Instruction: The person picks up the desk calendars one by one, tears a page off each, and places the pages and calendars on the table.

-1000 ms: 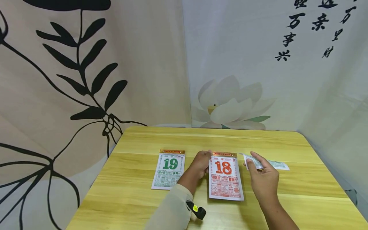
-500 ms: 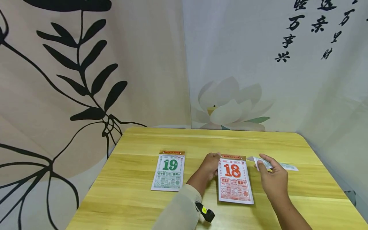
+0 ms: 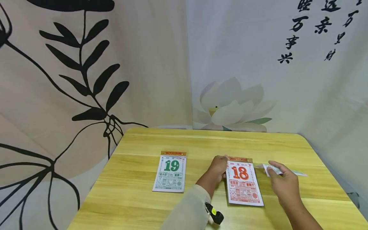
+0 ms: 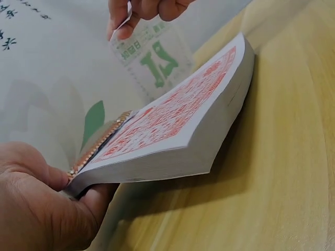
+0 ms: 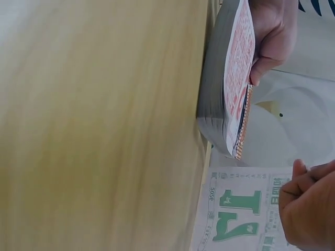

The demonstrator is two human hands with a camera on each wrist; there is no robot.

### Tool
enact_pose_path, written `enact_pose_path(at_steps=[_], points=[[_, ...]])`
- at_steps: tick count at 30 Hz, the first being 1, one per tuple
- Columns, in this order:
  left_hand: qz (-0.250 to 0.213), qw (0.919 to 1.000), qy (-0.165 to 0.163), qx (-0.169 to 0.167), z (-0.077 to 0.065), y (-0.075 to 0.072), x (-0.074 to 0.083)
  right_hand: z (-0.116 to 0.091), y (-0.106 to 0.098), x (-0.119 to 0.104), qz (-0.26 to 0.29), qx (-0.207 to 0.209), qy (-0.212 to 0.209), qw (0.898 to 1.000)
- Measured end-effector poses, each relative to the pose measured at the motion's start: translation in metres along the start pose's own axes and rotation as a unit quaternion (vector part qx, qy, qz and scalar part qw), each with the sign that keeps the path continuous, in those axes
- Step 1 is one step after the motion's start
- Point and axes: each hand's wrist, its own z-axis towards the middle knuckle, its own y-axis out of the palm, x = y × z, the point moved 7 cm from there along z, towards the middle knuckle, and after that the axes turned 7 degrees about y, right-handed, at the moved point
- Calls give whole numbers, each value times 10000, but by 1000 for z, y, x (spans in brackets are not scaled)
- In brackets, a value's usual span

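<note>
My left hand [image 3: 216, 169] grips the top left corner of a thick tear-off calendar [image 3: 244, 188] with a red 18 and a red-gold header strip. In the left wrist view the thumb lies on the header and fingers are underneath; the calendar block [image 4: 172, 125] is tilted, partly off the table, with a shadow below it. My right hand [image 3: 286, 185] pinches a loose calendar sheet [image 3: 274, 169] just right of the block. A green 17 shows on that sheet [image 5: 235, 201] in the right wrist view. The sheet looks apart from the block.
A second tear-off calendar [image 3: 169, 179] with a green 19 lies flat on the left of the yellow wooden table [image 3: 138, 207]. Behind the table hangs a pale curtain [image 3: 155, 64] with a black plant, a lotus and Chinese characters.
My left hand has carried the red 18 calendar rightward, away from the green 19 one. My right hand has moved right with it, still holding the loose sheet.
</note>
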Motion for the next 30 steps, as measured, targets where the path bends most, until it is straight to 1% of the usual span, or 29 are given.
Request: enact_pose_path(at_steps=[3,5,11,13,17,21,25,27,30], points=[[99,9999,-45,21,1,3,0,3,-1,6,155,-235,185,9994],[91,9999,-55,34,1,4,0,4,-2,8,214,-400,232,9987],[166,9998,-22,-81,1,8,2,8,-2,16,44,-1024,316,9942],[231,9997,-39,-83,1,10,3,8,-2,19,-64,-1167,439,9922],[485,9987,-92,92,0,10,5,8,1,23,-195,-1364,645,9884],[735,9968,-89,298,-3,9,7,9,2,27,-194,-1556,767,9846],[855,9959,4,289,-5,10,10,8,3,33,-207,-1784,895,9797],[1053,9941,45,258,-6,10,11,8,3,35,-228,-1867,923,9778],[1446,9893,102,178,-6,12,13,8,3,40,-313,-2038,955,9738]])
